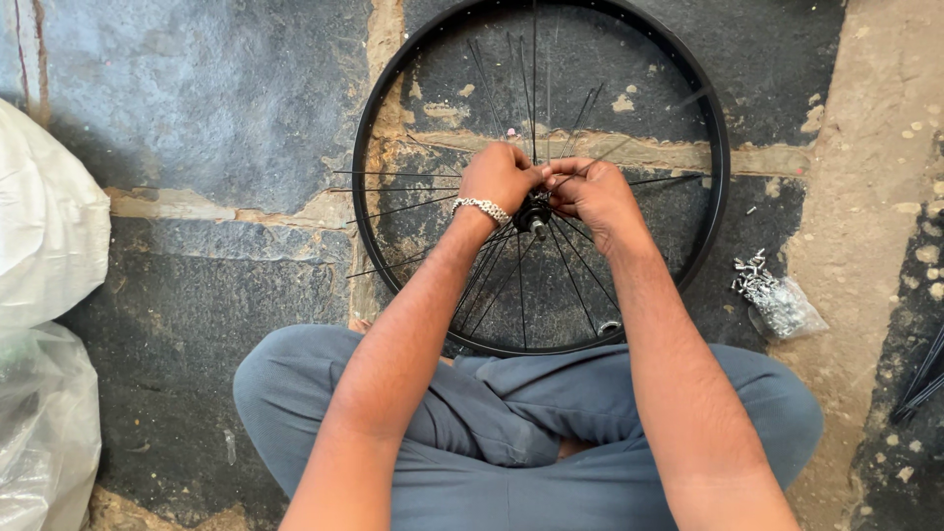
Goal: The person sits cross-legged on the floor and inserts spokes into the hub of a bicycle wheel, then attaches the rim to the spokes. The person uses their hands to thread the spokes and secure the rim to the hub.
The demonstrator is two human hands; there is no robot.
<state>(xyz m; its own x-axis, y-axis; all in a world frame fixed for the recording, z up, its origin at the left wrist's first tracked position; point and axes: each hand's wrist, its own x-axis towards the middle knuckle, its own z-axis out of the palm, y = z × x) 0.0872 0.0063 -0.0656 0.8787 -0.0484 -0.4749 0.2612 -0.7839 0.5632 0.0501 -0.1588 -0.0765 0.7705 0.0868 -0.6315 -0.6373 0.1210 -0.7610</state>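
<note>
Head view: black wheel rim (366,128) lies flat on stone floor (216,108), just ahead of crossed legs. Left hand (500,175) & right hand (595,192) meet over hub (536,213) at centre; fingers of both pinched together on thin spokes (580,261). Silver bracelet (481,207) on left wrist. Bag of small metal nipples (777,300) to right, white sacks (44,295) far left.

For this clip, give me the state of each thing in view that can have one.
Bicycle wheel rim: flat on the floor, partly laced.
Spokes: some loose, sticking out past the rim.
Hub: at the centre, between both hands.
Left hand: closed on spokes.
Right hand: pinching spokes.
Nipple bag: open, spilling.
</note>
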